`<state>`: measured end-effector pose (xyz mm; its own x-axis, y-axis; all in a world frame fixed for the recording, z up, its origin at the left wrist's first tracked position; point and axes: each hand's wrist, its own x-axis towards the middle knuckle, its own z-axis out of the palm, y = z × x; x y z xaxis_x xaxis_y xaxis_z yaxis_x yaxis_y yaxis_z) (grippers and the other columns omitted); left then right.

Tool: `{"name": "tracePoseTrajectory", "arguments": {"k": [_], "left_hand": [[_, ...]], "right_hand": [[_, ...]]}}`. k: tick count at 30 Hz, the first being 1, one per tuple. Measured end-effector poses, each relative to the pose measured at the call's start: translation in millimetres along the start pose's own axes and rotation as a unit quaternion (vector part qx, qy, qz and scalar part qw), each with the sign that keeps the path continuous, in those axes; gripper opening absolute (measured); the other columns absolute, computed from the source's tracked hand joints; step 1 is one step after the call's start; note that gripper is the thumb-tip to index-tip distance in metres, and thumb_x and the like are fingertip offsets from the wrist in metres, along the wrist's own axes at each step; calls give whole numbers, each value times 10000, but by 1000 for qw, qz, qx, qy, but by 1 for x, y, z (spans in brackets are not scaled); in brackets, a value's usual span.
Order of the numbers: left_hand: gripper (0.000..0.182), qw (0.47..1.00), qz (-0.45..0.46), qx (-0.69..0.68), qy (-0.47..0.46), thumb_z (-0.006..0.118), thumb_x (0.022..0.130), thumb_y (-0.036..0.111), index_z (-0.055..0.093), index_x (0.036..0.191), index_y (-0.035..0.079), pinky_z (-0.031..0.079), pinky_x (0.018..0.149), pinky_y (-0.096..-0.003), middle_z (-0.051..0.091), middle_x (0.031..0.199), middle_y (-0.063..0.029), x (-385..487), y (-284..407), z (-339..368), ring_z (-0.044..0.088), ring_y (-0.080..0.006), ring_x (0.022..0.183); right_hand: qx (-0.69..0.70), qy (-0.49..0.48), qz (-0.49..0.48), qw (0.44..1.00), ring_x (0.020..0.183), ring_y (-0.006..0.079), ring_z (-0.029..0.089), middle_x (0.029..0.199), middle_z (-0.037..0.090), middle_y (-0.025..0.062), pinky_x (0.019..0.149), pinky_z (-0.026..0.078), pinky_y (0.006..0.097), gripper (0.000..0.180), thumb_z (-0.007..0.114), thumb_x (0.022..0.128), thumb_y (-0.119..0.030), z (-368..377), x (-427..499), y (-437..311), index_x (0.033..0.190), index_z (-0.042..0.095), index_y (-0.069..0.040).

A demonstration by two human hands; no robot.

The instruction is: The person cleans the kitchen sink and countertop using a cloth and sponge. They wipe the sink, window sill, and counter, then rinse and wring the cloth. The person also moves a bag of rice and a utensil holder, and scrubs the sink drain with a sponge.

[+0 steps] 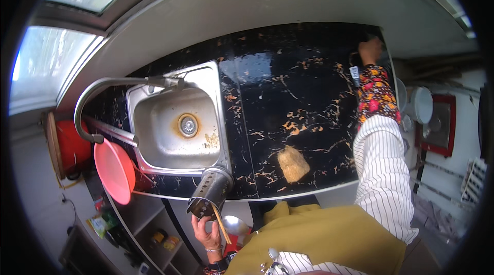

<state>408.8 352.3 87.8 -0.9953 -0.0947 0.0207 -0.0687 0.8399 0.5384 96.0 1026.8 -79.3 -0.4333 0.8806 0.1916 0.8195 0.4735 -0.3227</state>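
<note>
My left hand [208,232] grips the rim of a perforated stainless-steel utensil holder [213,188] at the counter's front edge, by the sink's near corner. Wooden chopsticks [221,223] stick out of its mouth, and a shiny metal ladle bowl [235,225] shows beside them. Far to the right, my right hand [370,50] reaches down to the back corner of the black marbled counter [301,101]. Its fingers are bent and blurred; whether something dark is under them cannot be made out. A tan, rough-textured sponge or scrubbing pad [293,164] lies on the counter's front part.
A stainless-steel sink [175,128] with a curved tap [83,105] is on the left. A pink plastic basin [114,171] leans beside it, near a red bucket [73,145]. Wet sheen marks the counter behind. Open shelves [158,228] sit below; white buckets [420,105] stand right.
</note>
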Motion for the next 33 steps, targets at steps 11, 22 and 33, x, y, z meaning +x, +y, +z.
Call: {"name": "tracePoseTrajectory", "arguments": {"k": [11, 22, 33], "left_hand": [[250, 998, -49, -12, 30, 666, 695, 9, 618, 938, 45, 458, 953, -396, 558, 1273, -257, -6, 0, 10, 582, -385, 1140], [260, 999, -50, -9, 17, 695, 682, -15, 618, 922, 53, 503, 863, -372, 578, 1234, -226, 6, 2, 9, 611, -337, 1074], [263, 996, -67, -36, 45, 696, 687, 68, 617, 937, 55, 471, 937, -415, 566, 1241, -241, 6, 0, 18, 573, -399, 1124]], "right_hand": [[146, 16, -319, 936, 1252, 431, 405, 1369, 417, 214, 993, 386, 540, 486, 623, 746, -89, 57, -145, -124, 1231, 606, -108], [386, -27, -255, 886, 1108, 367, 554, 1192, 565, 189, 956, 465, 442, 424, 567, 766, 18, 8, -158, -155, 1164, 644, -103], [469, -314, -402, 721, 1148, 324, 586, 1173, 629, 140, 1017, 451, 369, 447, 498, 713, 40, 25, -229, -238, 1071, 696, -140]]}}
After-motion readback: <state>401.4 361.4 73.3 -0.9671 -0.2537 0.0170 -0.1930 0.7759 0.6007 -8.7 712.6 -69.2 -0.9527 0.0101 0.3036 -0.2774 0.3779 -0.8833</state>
